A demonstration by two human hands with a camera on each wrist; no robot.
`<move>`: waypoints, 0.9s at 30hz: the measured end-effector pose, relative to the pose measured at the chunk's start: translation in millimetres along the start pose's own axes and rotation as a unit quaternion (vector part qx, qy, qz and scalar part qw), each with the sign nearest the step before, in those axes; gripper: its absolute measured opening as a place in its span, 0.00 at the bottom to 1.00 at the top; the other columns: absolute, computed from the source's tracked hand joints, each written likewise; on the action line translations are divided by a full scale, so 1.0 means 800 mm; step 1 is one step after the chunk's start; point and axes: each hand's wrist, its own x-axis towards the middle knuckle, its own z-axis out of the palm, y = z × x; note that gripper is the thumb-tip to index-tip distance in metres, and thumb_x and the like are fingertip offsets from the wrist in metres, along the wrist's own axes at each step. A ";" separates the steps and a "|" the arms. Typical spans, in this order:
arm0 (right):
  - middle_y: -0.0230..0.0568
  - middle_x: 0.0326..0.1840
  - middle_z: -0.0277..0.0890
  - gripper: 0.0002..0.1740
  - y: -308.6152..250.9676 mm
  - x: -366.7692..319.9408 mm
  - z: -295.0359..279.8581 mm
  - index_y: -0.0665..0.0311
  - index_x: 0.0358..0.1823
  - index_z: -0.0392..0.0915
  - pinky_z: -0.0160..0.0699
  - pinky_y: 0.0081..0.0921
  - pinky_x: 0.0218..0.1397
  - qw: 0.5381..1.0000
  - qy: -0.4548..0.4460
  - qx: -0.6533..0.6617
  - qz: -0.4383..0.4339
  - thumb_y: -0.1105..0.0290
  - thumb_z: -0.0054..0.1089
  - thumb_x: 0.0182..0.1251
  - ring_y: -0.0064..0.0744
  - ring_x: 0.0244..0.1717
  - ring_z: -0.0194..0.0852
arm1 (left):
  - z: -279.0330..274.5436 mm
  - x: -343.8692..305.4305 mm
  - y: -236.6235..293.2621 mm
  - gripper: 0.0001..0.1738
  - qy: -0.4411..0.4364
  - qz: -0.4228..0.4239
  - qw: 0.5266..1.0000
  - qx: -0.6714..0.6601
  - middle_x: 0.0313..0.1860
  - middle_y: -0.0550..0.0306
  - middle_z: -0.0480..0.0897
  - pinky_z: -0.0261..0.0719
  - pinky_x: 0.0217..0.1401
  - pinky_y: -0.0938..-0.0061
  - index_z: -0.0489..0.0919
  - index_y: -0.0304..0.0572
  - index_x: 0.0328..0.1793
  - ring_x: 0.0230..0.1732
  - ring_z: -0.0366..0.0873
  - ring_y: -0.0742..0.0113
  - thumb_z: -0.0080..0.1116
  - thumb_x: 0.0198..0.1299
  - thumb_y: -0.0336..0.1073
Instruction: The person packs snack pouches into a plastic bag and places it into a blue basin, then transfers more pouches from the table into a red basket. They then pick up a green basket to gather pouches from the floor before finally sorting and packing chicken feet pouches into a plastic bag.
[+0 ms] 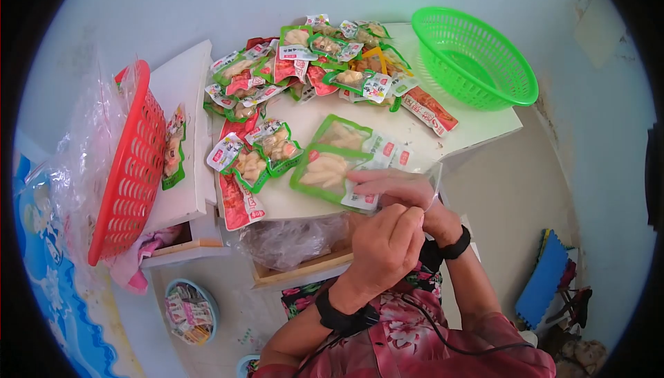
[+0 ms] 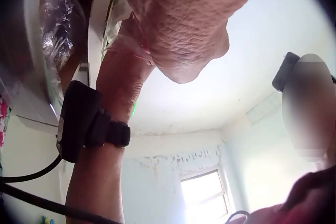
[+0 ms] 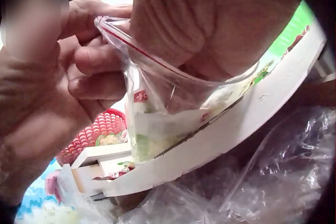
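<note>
A clear zip bag (image 1: 434, 179) (image 3: 157, 71) with a red line along its mouth surrounds my right hand (image 1: 398, 188) (image 3: 210, 24), whose extended fingers lie over a green-edged packet (image 1: 324, 169). A second green-edged packet (image 1: 339, 134) lies just beyond, partly overlapped. Thumb and fingers of my left hand (image 1: 387, 243) (image 3: 97, 66) pinch the bag's edge near the right wrist. In the left wrist view, my left hand (image 2: 184, 19) covers most of the bag, and its fingertips are hidden.
Many food packets (image 1: 277, 67) are heaped at the table's back, beside a green basket (image 1: 477, 67). A red basket (image 1: 128, 170) stands tilted at left. Below the table edge are an open drawer (image 1: 304, 272) with clear plastic and a bin (image 1: 190, 312) of wrappers.
</note>
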 end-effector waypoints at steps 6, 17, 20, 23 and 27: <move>0.48 0.74 0.73 0.22 0.000 0.005 0.003 0.60 0.62 0.82 0.80 0.33 0.60 0.986 0.021 -0.146 -0.079 0.74 0.57 0.67 0.43 0.64 0.80 | 0.000 -0.005 -0.009 0.10 0.000 -0.029 0.999 -0.032 0.30 0.54 0.79 0.73 0.25 0.66 0.80 0.38 0.45 0.24 0.77 0.59 0.64 0.58 0.21; 0.50 0.54 0.83 0.13 0.027 -0.108 -0.001 0.70 0.49 0.81 0.85 0.29 0.49 0.941 0.334 -0.045 -0.026 0.88 0.52 0.68 0.35 0.44 0.86 | -0.038 0.042 -0.031 0.10 -0.035 -0.027 0.999 0.014 0.26 0.57 0.79 0.71 0.23 0.72 0.80 0.39 0.44 0.19 0.74 0.65 0.68 0.58 0.27; 0.49 0.50 0.82 0.11 0.007 -0.111 0.005 0.71 0.44 0.79 0.85 0.24 0.42 0.901 0.433 0.024 -0.001 0.88 0.48 0.71 0.30 0.36 0.84 | -0.062 0.086 -0.059 0.09 -0.047 -0.023 0.994 0.101 0.29 0.54 0.82 0.74 0.25 0.70 0.80 0.38 0.44 0.22 0.78 0.64 0.67 0.61 0.31; 0.51 0.51 0.81 0.10 0.009 -0.113 0.010 0.71 0.42 0.79 0.85 0.24 0.39 0.889 0.456 0.047 -0.003 0.88 0.49 0.71 0.30 0.32 0.84 | -0.077 0.131 -0.101 0.08 -0.047 -0.037 0.982 0.180 0.31 0.52 0.84 0.78 0.29 0.69 0.80 0.38 0.45 0.26 0.81 0.63 0.65 0.62 0.32; 0.50 0.50 0.80 0.10 0.015 -0.122 0.031 0.71 0.41 0.79 0.84 0.24 0.37 0.895 0.437 0.094 0.011 0.88 0.48 0.70 0.29 0.30 0.83 | -0.103 0.179 -0.164 0.10 -0.060 -0.102 0.960 0.253 0.35 0.51 0.86 0.82 0.36 0.67 0.82 0.39 0.47 0.31 0.85 0.61 0.64 0.62 0.34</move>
